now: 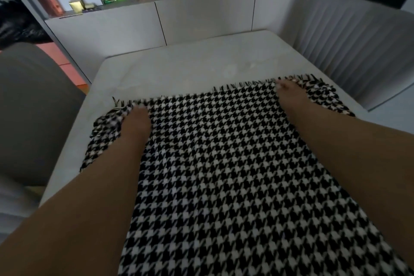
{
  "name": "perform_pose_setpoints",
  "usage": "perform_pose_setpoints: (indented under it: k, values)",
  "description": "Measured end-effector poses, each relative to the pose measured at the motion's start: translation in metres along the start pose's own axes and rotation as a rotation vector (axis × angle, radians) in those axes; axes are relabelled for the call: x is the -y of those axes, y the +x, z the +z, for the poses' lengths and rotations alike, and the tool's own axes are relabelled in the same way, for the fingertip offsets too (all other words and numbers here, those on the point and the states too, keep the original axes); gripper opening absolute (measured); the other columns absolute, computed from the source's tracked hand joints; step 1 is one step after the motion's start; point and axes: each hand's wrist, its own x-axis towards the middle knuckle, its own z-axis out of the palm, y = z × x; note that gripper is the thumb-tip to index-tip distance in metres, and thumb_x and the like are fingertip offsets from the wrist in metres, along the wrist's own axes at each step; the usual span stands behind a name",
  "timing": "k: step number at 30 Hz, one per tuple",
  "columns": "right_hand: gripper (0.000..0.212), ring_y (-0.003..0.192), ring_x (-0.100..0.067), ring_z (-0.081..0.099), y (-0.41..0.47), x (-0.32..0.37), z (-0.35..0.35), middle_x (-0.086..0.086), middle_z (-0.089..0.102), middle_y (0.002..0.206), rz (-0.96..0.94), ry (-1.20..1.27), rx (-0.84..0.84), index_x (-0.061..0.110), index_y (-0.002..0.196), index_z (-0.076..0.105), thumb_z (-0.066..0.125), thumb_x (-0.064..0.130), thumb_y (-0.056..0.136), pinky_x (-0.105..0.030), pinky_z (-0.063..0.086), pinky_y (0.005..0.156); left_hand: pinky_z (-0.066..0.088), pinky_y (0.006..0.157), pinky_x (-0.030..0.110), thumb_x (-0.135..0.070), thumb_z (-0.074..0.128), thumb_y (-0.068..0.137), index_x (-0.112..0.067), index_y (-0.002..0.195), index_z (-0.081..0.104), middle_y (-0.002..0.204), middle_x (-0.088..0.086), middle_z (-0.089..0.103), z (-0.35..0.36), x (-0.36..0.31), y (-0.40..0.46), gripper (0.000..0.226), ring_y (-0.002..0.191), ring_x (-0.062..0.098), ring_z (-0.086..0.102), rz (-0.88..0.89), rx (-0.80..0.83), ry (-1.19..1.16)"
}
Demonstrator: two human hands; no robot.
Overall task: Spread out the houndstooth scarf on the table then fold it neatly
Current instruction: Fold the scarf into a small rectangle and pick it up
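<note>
Pale counter carries the houndstooth scarf. Left hand at 10 o'clock and right hand at 2 o'clock rest near its fringed edge; whether either grip pinches cloth, I cannot tell.

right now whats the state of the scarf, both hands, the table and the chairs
scarf: spread flat on the table, fringed end farthest away, left edge rumpled
left hand: pressing on the scarf near its far left corner
right hand: pressing on the scarf near its far right corner, grip unclear
table: far half bare
chairs: one at each side, nobody seated
</note>
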Motion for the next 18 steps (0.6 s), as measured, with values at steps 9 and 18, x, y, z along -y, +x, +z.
perform_pose_setpoints:
  k: [9, 18]
  values:
    - [0.049, 0.125, -0.02, 0.045, -0.122, -0.034, 0.051, -0.004, 0.049, 0.136, -0.548, -0.314, 0.148, 0.015, 0.133, 0.051, 0.047, 0.044, 0.094, -0.034, 0.035, 0.109, -0.007, 0.119, 0.047, -0.06, 0.007, 0.094, -0.032, 0.153, 0.005, 0.162, 0.001, 0.002, 0.031, 0.053, -0.123, 0.066, 0.149, 0.022, -0.005, 0.601, 0.172, 0.722]
    - [0.074, 0.135, -0.021, 0.035, -0.191, -0.063, 0.033, -0.002, 0.042, 0.146, -0.54, -0.57, 0.204, 0.019, 0.136, 0.048, 0.017, 0.062, 0.085, -0.039, 0.023, 0.112, -0.001, 0.119, 0.049, -0.066, 0.004, 0.091, -0.031, 0.153, -0.004, 0.162, 0.001, -0.005, 0.017, 0.081, -0.198, 0.072, 0.148, 0.024, -0.007, 0.465, 0.264, 0.83]
